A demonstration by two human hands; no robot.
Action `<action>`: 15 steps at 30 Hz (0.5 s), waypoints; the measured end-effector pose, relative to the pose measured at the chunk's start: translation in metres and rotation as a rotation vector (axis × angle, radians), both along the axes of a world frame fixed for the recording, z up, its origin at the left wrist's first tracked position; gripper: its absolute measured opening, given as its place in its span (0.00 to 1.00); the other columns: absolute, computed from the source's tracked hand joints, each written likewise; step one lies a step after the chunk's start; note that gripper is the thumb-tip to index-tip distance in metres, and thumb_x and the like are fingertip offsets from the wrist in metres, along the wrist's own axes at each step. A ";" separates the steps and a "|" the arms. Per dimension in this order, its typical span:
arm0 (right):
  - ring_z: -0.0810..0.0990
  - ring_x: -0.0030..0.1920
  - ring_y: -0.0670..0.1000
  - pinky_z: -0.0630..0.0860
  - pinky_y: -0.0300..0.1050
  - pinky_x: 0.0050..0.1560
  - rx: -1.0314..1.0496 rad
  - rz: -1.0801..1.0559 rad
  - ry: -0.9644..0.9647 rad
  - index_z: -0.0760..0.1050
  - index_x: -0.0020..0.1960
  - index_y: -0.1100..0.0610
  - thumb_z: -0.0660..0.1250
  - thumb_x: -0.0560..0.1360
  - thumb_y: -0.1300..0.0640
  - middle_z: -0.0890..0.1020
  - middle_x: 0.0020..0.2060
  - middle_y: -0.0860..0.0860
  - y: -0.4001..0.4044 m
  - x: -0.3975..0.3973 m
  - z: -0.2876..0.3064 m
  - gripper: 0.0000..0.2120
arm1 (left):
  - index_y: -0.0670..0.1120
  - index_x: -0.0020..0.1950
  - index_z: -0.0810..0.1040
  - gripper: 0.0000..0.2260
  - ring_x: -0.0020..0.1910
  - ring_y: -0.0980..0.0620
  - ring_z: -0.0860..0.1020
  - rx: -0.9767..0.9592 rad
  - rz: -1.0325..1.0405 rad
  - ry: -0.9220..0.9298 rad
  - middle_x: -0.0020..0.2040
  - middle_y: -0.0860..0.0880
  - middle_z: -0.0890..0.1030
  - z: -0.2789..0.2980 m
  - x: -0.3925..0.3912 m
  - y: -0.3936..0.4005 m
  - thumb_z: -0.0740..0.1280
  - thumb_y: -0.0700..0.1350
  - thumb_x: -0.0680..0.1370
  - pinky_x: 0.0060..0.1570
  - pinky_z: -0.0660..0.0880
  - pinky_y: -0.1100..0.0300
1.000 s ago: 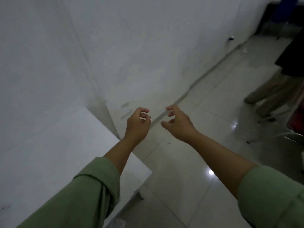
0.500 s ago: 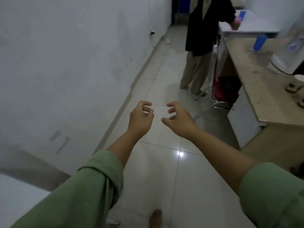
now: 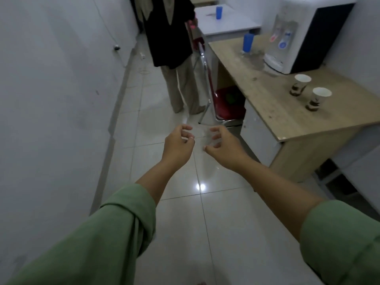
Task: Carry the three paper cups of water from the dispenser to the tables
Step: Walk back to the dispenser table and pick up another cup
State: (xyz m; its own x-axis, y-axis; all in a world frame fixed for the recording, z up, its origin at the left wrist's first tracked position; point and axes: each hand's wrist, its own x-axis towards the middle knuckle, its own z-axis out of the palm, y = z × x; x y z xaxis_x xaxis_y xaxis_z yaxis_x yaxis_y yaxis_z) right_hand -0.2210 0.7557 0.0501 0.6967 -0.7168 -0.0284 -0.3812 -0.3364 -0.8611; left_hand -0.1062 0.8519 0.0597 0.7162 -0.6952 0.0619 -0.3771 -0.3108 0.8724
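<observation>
Hands first: the left hand [image 3: 177,146] and the right hand [image 3: 223,149] hang out in front over the tiled floor [image 3: 181,233], close beside each other but not touching, fingers loosely curled around nothing — both empty.

Two paper cups sit at about two o'clock on the wooden table [image 3: 273,112], near its right side: the farther cup [image 3: 299,84] and the nearer cup [image 3: 317,98], upright, just beside one another and apart. Whether they hold water I cannot tell from this angle. A third cup is not in view. Beyond them, at about one o'clock, stands the water dispenser [image 3: 282,36], with a blue bottle [image 3: 247,43] to its left on the same top. A white table [image 3: 228,23] lies farther off with another blue container [image 3: 219,12] on it.

At twelve o'clock a person in dark top [image 3: 168,33] stands in the narrow passage, beside a red chair [image 3: 228,101] tucked under the wooden table.

Risks, as I judge them: thin paper cups buckle if pinched hard, so water could slop over the rim; the glossy floor would then turn slippery. The passage is tight — brushing the standing person or the chair leg while carrying a cup in each hand could jolt a spill.
</observation>
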 end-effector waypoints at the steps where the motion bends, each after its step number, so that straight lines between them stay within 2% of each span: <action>1: 0.75 0.51 0.47 0.71 0.38 0.43 -0.002 -0.024 0.003 0.63 0.67 0.49 0.70 0.72 0.53 0.71 0.57 0.47 -0.007 -0.003 -0.001 0.27 | 0.55 0.52 0.70 0.10 0.41 0.59 0.77 0.002 -0.028 0.002 0.43 0.56 0.78 -0.002 0.000 -0.010 0.63 0.41 0.76 0.32 0.70 0.70; 5: 0.75 0.50 0.48 0.69 0.36 0.41 -0.018 -0.123 0.006 0.64 0.67 0.50 0.70 0.72 0.54 0.72 0.56 0.48 -0.039 -0.016 -0.007 0.27 | 0.54 0.53 0.71 0.09 0.40 0.59 0.77 -0.005 -0.127 0.034 0.45 0.53 0.78 -0.008 -0.002 -0.053 0.63 0.40 0.76 0.28 0.70 0.73; 9: 0.76 0.52 0.49 0.70 0.37 0.41 0.001 -0.190 0.018 0.64 0.67 0.49 0.70 0.71 0.54 0.71 0.55 0.47 -0.080 -0.035 -0.013 0.27 | 0.51 0.55 0.73 0.10 0.41 0.58 0.77 0.005 -0.212 0.056 0.45 0.52 0.79 -0.014 -0.013 -0.105 0.62 0.40 0.75 0.34 0.70 0.67; 15: 0.76 0.47 0.47 0.71 0.38 0.41 -0.050 -0.305 0.020 0.65 0.65 0.51 0.70 0.71 0.53 0.72 0.53 0.48 -0.163 -0.062 -0.022 0.26 | 0.52 0.54 0.73 0.11 0.39 0.58 0.76 0.003 -0.329 0.088 0.43 0.55 0.78 -0.029 -0.036 -0.205 0.62 0.40 0.75 0.29 0.70 0.66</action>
State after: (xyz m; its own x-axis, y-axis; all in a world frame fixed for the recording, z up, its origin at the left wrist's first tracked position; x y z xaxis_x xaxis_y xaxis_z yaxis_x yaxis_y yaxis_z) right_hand -0.2833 0.5924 0.0278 0.4493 -0.8934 0.0000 -0.4879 -0.2454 -0.8377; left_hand -0.1425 0.6470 0.0308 0.4559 -0.8900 0.0073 -0.3809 -0.1877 0.9054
